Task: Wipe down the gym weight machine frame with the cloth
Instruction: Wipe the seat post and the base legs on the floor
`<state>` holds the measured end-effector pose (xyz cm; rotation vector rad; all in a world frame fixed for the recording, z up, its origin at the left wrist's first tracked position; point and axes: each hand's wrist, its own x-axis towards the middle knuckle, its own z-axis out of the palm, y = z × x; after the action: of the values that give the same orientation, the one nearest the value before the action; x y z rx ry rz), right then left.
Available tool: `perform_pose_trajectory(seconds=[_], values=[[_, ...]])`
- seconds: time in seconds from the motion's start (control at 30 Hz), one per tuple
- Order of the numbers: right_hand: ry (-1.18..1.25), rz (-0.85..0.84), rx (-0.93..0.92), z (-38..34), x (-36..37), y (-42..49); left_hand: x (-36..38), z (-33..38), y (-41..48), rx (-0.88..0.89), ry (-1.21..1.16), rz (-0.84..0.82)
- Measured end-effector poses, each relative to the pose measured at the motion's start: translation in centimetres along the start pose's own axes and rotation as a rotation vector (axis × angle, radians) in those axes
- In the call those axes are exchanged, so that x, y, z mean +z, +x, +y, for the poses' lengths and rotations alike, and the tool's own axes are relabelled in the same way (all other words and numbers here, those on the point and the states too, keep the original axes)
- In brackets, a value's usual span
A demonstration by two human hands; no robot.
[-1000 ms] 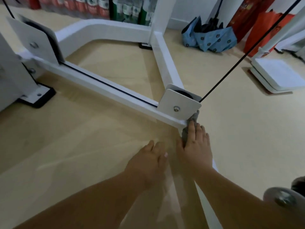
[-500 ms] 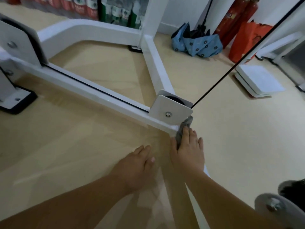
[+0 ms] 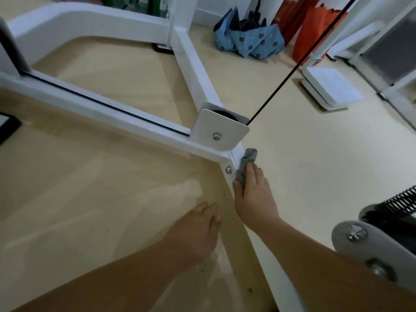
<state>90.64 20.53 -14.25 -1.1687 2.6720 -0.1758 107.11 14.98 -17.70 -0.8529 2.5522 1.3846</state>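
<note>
Cloth: a small crumpled grey cloth (image 3: pixel 248 162) lies on the corner joint of the white painted metal machine frame (image 3: pixel 108 115), right of centre in the frame, just below the pulley plate.
Right hand: the right hand (image 3: pixel 253 199) lies flat on the cloth with straight fingers, pressing it to the frame; the fingers do not curl round it, and the thumb rests along the beam's left edge.
Left hand: the left hand (image 3: pixel 198 230) rests palm down on the beige floor (image 3: pixel 90 188), lower centre, fingers relaxed and grasping nothing, just left of the frame beam.
Pulley plate: a white rounded-square metal plate (image 3: pixel 219 129) with a centre bolt stands above the joint; a thin black cable (image 3: pixel 292 71) runs from it to the upper right.
Joint bolt: a silver bolt (image 3: pixel 228 169) sits just left of the cloth.
Background: a folded blue patterned umbrella (image 3: pixel 249 39) and an orange bag (image 3: pixel 313 30) lie at the top right.
Lower right: a black coil spring (image 3: pixel 400 203) above a grey disc (image 3: pixel 364 244).
</note>
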Motion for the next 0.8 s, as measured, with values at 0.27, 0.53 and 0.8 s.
perform_pose_trajectory(seconds=[0.27, 0.53, 0.8], values=[[0.045, 0.262, 0.184, 3.2, 2.5, -10.8, 0.6, 1.8, 0.0, -0.029, -0.100, 0.101], [0.349, -0.032, 0.052, -2.1, -1.0, -6.8, -0.6, 5.0, 1.5, -0.271, -1.393, -0.156], [0.433, 0.074, 0.274, 0.5, -0.6, -7.5, -1.4, 2.7, 4.9, -0.310, -0.690, 0.551]])
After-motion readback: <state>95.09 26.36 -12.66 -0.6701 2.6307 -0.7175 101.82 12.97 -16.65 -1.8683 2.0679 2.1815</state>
